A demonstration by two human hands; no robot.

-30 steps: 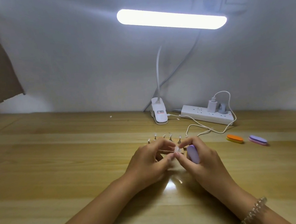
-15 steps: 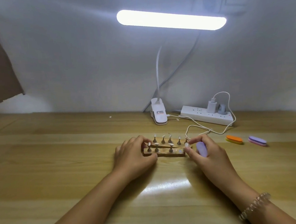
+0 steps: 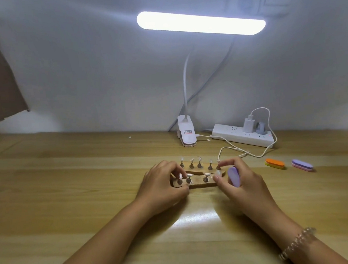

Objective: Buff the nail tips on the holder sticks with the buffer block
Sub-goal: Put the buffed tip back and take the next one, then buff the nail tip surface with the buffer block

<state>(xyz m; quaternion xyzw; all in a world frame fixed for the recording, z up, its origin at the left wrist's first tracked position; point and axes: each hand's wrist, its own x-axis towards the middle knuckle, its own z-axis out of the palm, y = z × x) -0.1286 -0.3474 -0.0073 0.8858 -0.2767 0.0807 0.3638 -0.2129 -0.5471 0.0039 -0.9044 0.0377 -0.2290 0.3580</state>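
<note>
No longer working with both hands joined in front of the wooden base (image 3: 200, 184), as one second ago, when holding a single stick up between them close to the buffer. Now spread to the two ends of that base, about midway between the near and far edges of the worktop (image 3: 71, 199), much as half a second ago. Gripping the left end with the left hand (image 3: 162, 185), fingers (image 3: 176, 169) curled over the top beside the first holder sticks (image 3: 189, 179). Keeping the lilac buffer block (image 3: 234, 176) tucked in the right hand (image 3: 243, 188), wrapped by the curled lower fingers, while pinching with thumb and forefinger (image 3: 225, 163) around a stick with a clear nail tip (image 3: 218, 172) at the right end. Cannot tell whether seating that stick back or lifting it out; too small and partly covered. Judging from this, probably finished with one tip and changing to another, so pausing the buffing for the moment. Behind, a second row of upright sticks with nail tips (image 3: 199, 165), untouched by either hand. Toward the right edge, well apart from the hands, lying flat an orange buffer (image 3: 275, 163) and a purple buffer (image 3: 302, 164). Near the far edge, a lamp clip (image 3: 186, 134) and a power strip (image 3: 242, 135).
</note>
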